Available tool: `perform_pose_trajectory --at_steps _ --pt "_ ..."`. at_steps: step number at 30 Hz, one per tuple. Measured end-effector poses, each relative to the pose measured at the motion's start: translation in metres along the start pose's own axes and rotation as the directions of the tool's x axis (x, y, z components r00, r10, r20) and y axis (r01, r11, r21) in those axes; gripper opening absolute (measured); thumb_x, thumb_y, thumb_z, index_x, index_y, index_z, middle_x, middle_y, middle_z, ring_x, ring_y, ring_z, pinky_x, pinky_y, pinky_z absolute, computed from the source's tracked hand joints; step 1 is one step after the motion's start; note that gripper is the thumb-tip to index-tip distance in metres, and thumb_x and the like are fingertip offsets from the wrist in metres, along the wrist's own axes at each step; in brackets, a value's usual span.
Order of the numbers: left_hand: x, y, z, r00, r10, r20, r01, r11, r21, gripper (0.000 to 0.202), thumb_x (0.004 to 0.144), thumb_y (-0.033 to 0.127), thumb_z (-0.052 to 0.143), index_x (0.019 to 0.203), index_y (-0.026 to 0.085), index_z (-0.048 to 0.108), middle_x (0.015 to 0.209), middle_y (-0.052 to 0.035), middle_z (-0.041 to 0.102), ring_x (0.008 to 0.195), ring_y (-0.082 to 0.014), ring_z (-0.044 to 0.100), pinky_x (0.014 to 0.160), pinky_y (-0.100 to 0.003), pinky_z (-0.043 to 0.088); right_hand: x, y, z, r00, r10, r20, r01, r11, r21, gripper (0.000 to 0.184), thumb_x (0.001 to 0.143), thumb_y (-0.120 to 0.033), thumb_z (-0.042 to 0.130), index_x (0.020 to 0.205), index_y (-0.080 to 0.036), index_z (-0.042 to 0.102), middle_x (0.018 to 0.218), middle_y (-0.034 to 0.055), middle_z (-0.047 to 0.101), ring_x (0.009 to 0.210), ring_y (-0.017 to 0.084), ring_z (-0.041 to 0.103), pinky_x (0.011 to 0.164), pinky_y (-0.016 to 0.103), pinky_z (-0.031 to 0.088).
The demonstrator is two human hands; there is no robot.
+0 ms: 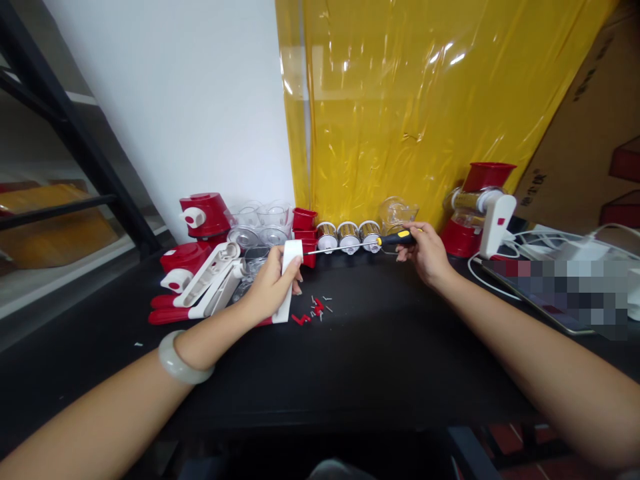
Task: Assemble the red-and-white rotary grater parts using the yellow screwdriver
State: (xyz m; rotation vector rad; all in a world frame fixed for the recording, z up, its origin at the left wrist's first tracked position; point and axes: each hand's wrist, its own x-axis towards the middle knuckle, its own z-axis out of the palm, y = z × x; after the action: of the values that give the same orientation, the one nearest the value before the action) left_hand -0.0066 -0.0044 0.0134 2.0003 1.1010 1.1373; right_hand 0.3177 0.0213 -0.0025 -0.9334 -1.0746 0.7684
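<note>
White wall [190,100]: a smooth, plain surface at 11 o'clock, shading to grey lower down.
Yellow sheet [415,113]: glossy, see-through and rippled, from 12 to 2 o'clock — a pale vertical strip [303,100] near its left edge.
Light: small white glints [456,59] on the sheet at 1 o'clock.
Rack [93,143]: black frame with pale shelves, 9 to 10 o'clock.
Carton [575,143]: brown cardboard with dark print, 2 o'clock.
Table [400,367]: matte black top, spanning 9 to 3 o'clock.
Floor [510,440]: reddish tiles — glimpsed under the table between 4 and 5 o'clock.
</note>
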Motion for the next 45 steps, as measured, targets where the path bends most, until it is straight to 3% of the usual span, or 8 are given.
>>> perform_pose_trajectory --at_steps 15,34,45 --pt "0.0000 0.0006 0.0000 1.000 -0.012 0.002 0.012 1.000 -0.006 0.030 0.093 0.050 0.043 0.097 0.020 0.037 0.076 0.0013 0.059 0.052 -0.0123 0.062 0.050 -0.027 0.048 -0.0023 -0.0043 0.0031 0.999 -0.008 -0.033 0.008 1.000 0.000 0.042 0.071 -0.057 0.069 0.089 -0.024 0.050 0.048 -0.0069 0.056 0.036 0.013 0.052 0.037 0.024 0.043" --pt "0.0000 -0.0005 0.0000 1.000 0.002 0.001 -0.002 1.000 -0.007 0.030 0.094 0.050 0.043 0.097 0.021 0.037 0.076 0.0018 0.059 0.053 -0.0119 0.062 0.052 -0.028 0.050 -0.0064 -0.0065 0.0039 0.996 -0.080 -0.039 0.074 0.987 -0.143 0.042 0.079 -0.062 0.061 0.080 -0.023 0.046 0.040 -0.0076 0.049 0.029 0.011 0.046 0.032 0.022 0.037" --pt "-0.0002 0.0001 -0.0004 1.000 0.009 0.009 -0.008 1.000 -0.008 0.031 0.094 0.051 0.043 0.097 0.021 0.037 0.077 0.0017 0.059 0.053 -0.0120 0.061 0.052 -0.028 0.049 0.0014 0.0026 -0.0016 1.000 0.014 0.027 -0.014 1.000 -0.010 0.033 0.081 -0.054 0.046 0.094 -0.024 0.046 0.055 -0.0030 0.061 0.040 0.018 0.060 0.039 0.027 0.041"
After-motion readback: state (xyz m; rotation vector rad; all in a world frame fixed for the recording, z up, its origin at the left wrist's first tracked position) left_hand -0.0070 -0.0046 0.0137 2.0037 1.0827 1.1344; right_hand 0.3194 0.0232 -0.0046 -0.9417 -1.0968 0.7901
